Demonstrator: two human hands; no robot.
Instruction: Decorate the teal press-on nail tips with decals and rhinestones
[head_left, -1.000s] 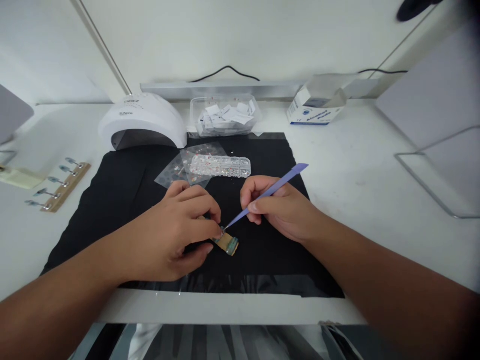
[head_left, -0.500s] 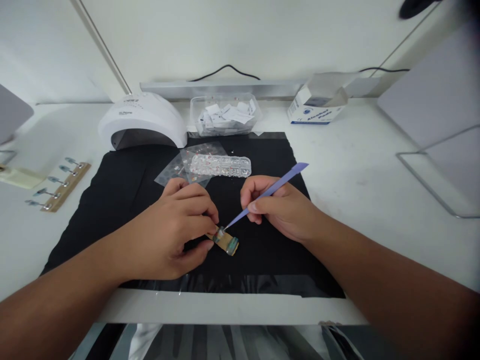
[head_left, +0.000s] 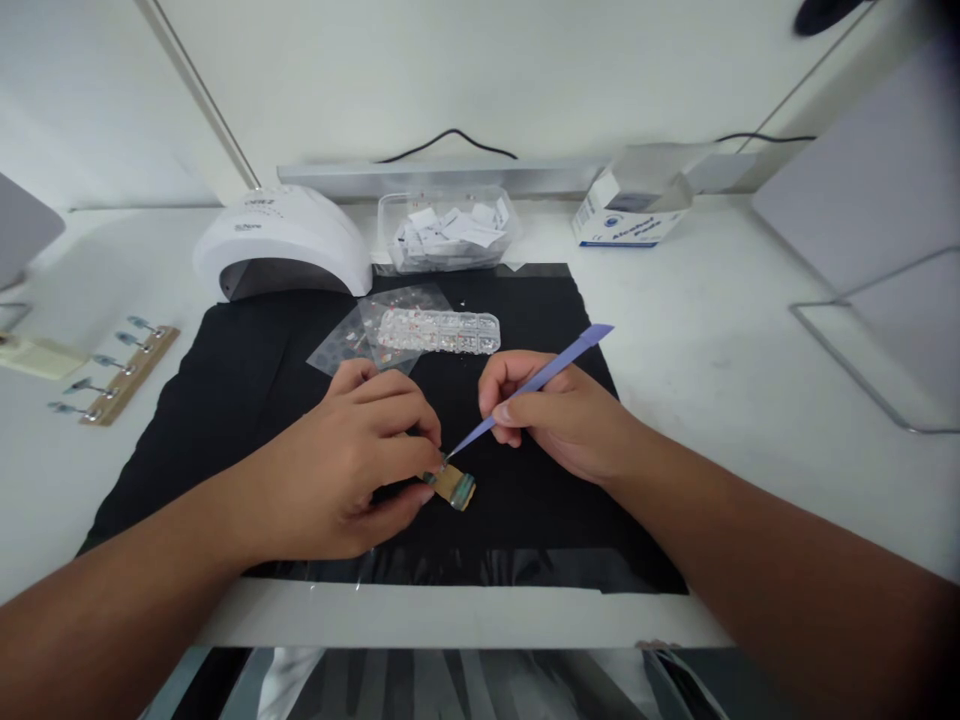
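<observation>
Pinching a wooden strip (head_left: 455, 486) in the left hand (head_left: 352, 465), right hand (head_left: 559, 415) gripping a purple tool (head_left: 536, 384)

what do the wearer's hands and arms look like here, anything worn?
Both are bare: the left hand and right hand show no gloves, rings or watch, and both forearms are uncovered up to the picture's lower edge, with no sleeve or cuff in view. Fingernails look short and plain where visible.
</observation>
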